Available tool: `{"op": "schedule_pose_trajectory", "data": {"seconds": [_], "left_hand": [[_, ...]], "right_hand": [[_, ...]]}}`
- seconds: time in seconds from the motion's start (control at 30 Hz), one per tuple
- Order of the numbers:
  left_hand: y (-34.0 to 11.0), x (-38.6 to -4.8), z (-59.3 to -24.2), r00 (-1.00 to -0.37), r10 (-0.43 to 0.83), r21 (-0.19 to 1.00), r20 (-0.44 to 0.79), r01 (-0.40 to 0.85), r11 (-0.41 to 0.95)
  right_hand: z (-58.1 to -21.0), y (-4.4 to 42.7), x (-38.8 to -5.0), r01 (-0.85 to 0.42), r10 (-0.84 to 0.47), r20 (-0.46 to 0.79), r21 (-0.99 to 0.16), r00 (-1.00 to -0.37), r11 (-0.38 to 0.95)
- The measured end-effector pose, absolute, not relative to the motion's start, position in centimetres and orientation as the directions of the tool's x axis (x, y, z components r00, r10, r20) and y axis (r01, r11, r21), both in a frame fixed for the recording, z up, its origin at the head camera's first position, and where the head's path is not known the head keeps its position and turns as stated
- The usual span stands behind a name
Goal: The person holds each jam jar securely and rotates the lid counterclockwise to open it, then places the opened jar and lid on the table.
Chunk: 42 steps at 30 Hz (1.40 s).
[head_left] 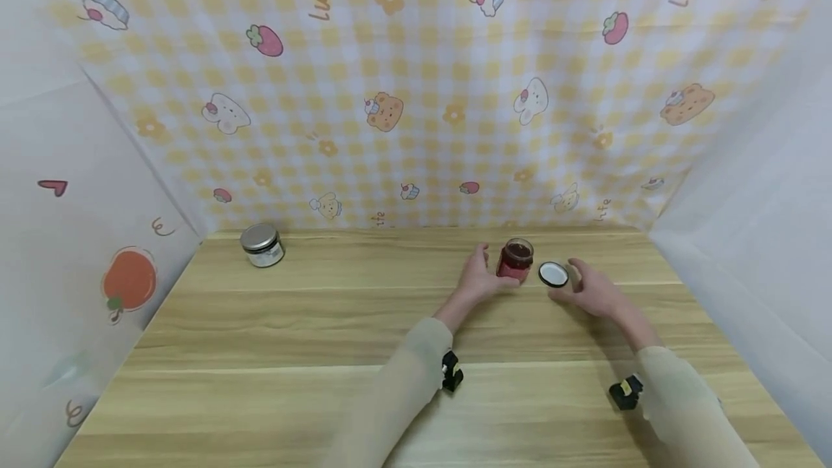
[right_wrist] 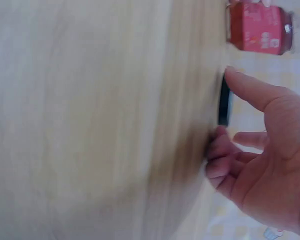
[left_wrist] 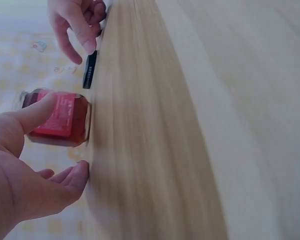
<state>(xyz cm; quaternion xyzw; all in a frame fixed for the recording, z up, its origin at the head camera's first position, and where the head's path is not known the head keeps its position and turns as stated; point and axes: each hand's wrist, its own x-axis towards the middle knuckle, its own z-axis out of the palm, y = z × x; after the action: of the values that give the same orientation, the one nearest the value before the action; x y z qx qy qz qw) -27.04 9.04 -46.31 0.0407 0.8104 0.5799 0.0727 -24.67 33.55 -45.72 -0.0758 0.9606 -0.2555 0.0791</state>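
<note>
The person has long sleeves in a soft, pale cream colour. The left sleeve [head_left: 403, 385] is plain and looks smooth. The right sleeve [head_left: 689, 403] is the same cream and has a few soft wrinkles. By its end, each sleeve has a little black camera: the left wrist camera [head_left: 451, 375] and the right wrist camera [head_left: 624, 394]. Both look boxy, with a small yellow patch.

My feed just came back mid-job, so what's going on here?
A person's left hand is spread beside an open red jar. The right hand is at a dark-rimmed lid lying white side up on the table; whether it touches is unclear. A silver-lidded jar stands apart at far left.
</note>
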Motion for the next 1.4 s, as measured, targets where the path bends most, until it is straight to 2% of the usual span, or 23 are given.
{"op": "schedule_pose_trajectory", "data": {"seconds": [0.33, 0.77, 1.07, 1.23, 1.4], "left_hand": [[6.3, -26.2, -45.5, -0.980, 0.188, 0.958, -0.070, -0.014, 0.286], [2.6, -24.3, -44.2, -0.945, 0.326, 0.947, -0.027, 0.081, 0.311], [0.2, -23.0, -43.8, -0.948, 0.317, 0.944, 0.024, 0.126, 0.306], [-1.6, -22.0, -43.7, -0.950, 0.311, 0.950, 0.023, 0.118, 0.289], [-3.5, -21.6, -43.7, -0.953, 0.301, 0.951, 0.040, 0.128, 0.281]], "right_hand": [[-44.0, 31.8, -22.5, -0.044, -0.137, -0.155, -0.491, -0.978, 0.870], [-41.8, 28.8, -19.9, -0.066, -0.150, -0.178, -0.405, -0.973, 0.912], [-40.3, 25.2, -18.5, -0.196, -0.264, -0.135, -0.382, -0.955, 0.903], [-40.0, 23.2, -18.0, -0.227, -0.328, -0.161, -0.448, -0.931, 0.865], [-40.0, 21.0, -18.1, -0.272, -0.372, -0.135, -0.470, -0.918, 0.840]]}}
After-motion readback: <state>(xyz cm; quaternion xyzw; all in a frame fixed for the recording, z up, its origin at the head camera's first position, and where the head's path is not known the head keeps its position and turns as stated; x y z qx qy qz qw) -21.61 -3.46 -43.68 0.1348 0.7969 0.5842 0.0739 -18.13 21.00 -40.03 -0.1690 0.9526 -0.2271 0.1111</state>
